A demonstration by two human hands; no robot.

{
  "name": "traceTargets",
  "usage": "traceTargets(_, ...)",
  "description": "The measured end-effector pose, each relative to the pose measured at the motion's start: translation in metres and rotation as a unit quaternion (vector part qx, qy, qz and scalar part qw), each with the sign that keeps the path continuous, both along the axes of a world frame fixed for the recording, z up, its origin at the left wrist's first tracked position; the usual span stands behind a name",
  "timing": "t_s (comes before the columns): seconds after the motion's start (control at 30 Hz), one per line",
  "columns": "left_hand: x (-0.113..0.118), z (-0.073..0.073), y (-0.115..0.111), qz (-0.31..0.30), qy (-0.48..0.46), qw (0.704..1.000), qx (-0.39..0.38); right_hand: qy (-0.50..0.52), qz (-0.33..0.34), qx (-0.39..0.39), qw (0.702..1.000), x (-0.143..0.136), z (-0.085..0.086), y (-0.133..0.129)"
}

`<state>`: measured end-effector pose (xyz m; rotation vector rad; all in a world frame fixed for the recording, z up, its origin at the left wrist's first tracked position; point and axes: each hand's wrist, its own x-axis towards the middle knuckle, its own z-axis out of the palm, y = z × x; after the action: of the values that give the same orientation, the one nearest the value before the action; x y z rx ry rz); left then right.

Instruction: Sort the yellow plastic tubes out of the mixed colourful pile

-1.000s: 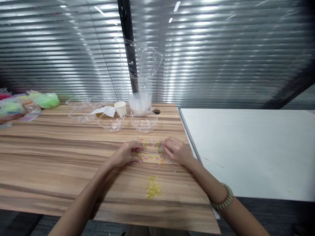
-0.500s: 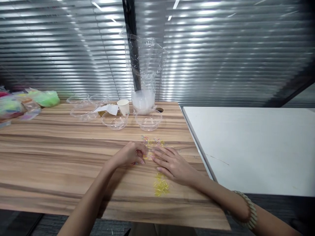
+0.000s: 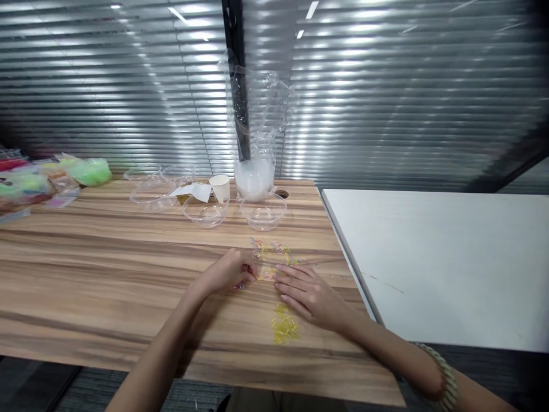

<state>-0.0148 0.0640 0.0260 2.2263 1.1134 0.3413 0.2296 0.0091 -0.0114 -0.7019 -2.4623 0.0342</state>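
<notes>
My left hand (image 3: 234, 270) is at the left edge of a spread of small mixed-colour tube-like pieces (image 3: 277, 248). Its thumb and fingers are pinched together at the table; what is between them is too small to make out. A few dark and coloured bits (image 3: 241, 285) lie just under those fingers. My right hand (image 3: 312, 297) rests flat on the right side of the spread, fingers stretched out and pointing left. Below it, nearer the table's front, lies a separate pile of yellow tube-like pieces (image 3: 283, 327).
Two clear plastic bowls (image 3: 263, 214) stand behind the pieces, with a paper cup (image 3: 220, 187) and a clear bag of white material (image 3: 255, 177) further back. More clear bowls (image 3: 152, 190) and colourful bags (image 3: 88, 171) are to the left. A white table (image 3: 437, 252) adjoins on the right.
My right hand has slid slightly right and towards me, uncovering more of the mixed pieces. My left fingers have drawn closer together. The whole view has shifted a little.
</notes>
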Motion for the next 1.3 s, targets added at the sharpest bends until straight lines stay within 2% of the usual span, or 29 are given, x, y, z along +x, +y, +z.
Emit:
traceTargets(0.17,0.003,0.004,-0.005,-0.043,-0.007,0.999,0.005,-0.008,0.006,-0.016,1.0,0.0,0.001,0.001)
traceTargets(0.4,0.012,0.007,-0.012,-0.067,-0.008,0.998,-0.021,-0.036,0.046,-0.041,0.997,-0.002,0.006,0.002)
traceTargets(0.6,0.015,0.007,-0.013,-0.085,-0.086,0.986,-0.116,-0.016,0.078,-0.028,0.996,0.002,0.006,-0.004)
traceTargets(0.73,0.004,0.014,-0.005,0.006,-0.065,0.997,-0.03,-0.019,0.089,-0.009,0.996,0.003,0.009,-0.01)
traceTargets(0.8,0.001,0.016,-0.002,0.019,-0.053,0.998,-0.004,-0.024,0.073,0.0,0.997,0.001,0.01,-0.01)
traceTargets(1.0,0.006,0.004,-0.002,-0.048,-0.065,0.997,-0.015,-0.007,0.059,0.018,0.998,-0.017,0.006,0.006)
traceTargets(1.13,0.007,-0.003,-0.002,-0.05,-0.067,0.996,-0.018,-0.018,0.086,0.018,0.996,-0.022,0.003,0.012)
traceTargets(1.3,0.004,-0.005,0.0,-0.064,-0.063,0.996,-0.021,-0.026,0.087,0.0,0.996,-0.021,0.004,0.01)
